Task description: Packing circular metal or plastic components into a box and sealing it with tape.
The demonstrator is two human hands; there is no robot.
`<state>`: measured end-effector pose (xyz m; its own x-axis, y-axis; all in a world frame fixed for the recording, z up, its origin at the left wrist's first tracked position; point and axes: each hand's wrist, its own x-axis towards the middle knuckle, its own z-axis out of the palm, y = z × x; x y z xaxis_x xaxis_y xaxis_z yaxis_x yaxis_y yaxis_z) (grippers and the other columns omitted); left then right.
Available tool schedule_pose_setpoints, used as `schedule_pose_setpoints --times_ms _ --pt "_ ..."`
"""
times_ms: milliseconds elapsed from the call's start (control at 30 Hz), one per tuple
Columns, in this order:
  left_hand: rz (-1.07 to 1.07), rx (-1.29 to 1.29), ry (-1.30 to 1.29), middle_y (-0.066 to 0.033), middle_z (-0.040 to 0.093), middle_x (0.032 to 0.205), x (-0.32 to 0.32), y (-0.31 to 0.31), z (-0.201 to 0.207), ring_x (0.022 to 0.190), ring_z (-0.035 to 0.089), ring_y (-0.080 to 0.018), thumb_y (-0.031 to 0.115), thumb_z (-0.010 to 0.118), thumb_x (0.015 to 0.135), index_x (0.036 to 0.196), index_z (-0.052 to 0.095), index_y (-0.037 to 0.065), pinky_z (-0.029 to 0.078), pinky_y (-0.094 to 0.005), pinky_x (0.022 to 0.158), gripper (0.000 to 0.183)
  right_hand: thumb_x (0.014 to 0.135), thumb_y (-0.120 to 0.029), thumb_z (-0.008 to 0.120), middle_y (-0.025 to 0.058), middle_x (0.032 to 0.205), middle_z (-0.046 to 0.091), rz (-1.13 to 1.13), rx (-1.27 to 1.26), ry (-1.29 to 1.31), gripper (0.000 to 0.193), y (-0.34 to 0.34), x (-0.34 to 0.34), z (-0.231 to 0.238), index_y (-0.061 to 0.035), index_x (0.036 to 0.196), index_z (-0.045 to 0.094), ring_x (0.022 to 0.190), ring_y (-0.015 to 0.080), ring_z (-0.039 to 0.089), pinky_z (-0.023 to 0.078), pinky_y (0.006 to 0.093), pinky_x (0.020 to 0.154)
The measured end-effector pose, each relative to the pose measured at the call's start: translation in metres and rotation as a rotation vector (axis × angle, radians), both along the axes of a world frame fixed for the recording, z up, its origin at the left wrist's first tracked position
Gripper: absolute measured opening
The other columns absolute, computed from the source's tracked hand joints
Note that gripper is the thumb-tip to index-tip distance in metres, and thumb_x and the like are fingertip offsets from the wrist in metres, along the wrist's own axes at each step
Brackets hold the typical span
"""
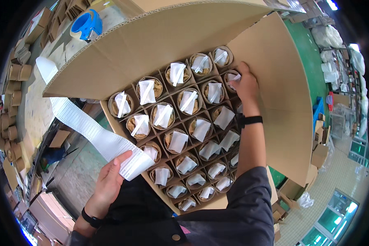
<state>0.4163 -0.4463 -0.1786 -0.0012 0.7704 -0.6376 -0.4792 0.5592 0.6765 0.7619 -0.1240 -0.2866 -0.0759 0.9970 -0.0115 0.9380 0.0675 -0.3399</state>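
Note:
A large open cardboard box stands before me, split by cardboard dividers into cells. In the cells sit several round cardboard tubes with crumpled brown paper, white packets on top; many far packets, like one white packet, bear a narrow pale strip. My right hand reaches in at the far right, fingers curled onto a white packet in its tube; the fingertips are partly hidden. My left hand pinches the near end of a long white strip of printed labels beside the box's left edge.
The label strip runs up to a worktable at the left, passing under a box flap. A blue tape dispenser stands beyond that flap. Several short cardboard tubes line the far left. Plastic-wrapped goods are at the right.

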Motion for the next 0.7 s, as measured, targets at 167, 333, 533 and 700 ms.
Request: schedule_pose_setpoints --times_ms 167,333,533,700 --pt "0.015 -0.059 0.055 -0.0179 0.049 0.131 -0.007 -0.007 -0.007 0.121 0.049 -0.0247 0.003 0.052 0.094 0.133 0.043 -0.005 0.04 -0.0362 0.103 0.041 0.07 -0.021 0.077 0.0187 0.113 0.059 -0.104 -0.083 -0.112 0.051 -0.018 -0.002 -0.004 -0.0098 0.115 0.057 0.101 0.0388 0.058 0.049 0.0453 0.086" --pt "0.253 0.027 -0.087 -0.0147 0.056 0.123 -0.001 -0.001 0.001 0.108 0.058 -0.0201 -0.012 0.061 0.081 0.134 0.042 -0.003 0.046 -0.0329 0.096 0.057 0.081 -0.02 0.072 0.0127 0.092 0.059 -0.12 0.214 0.442 0.044 -0.07 -0.051 0.037 -0.0006 0.117 0.055 0.079 0.0194 0.057 0.047 0.0299 0.069" --pt "0.037 0.027 0.008 -0.0112 0.063 0.112 -0.012 -0.009 0.02 0.101 0.06 -0.014 -0.006 0.069 0.079 0.126 0.052 -0.004 0.049 -0.0275 0.089 0.049 0.085 -0.002 0.064 0.0052 0.09 0.064 0.683 -0.564 1.007 0.042 -0.216 -0.162 0.12 -0.0034 0.125 0.049 0.079 0.0115 0.063 0.048 0.0226 0.07" --pt "-0.25 0.086 0.096 -0.0112 0.062 0.115 -0.037 -0.022 0.019 0.101 0.059 -0.0135 0.012 0.061 0.092 0.125 0.054 -0.005 0.048 -0.0263 0.088 0.037 0.084 -0.006 0.067 0.0095 0.091 0.069 0.433 -0.673 1.032 0.034 -0.261 -0.17 0.118 -0.0053 0.118 0.06 0.077 0.0182 0.067 0.05 0.0277 0.072"
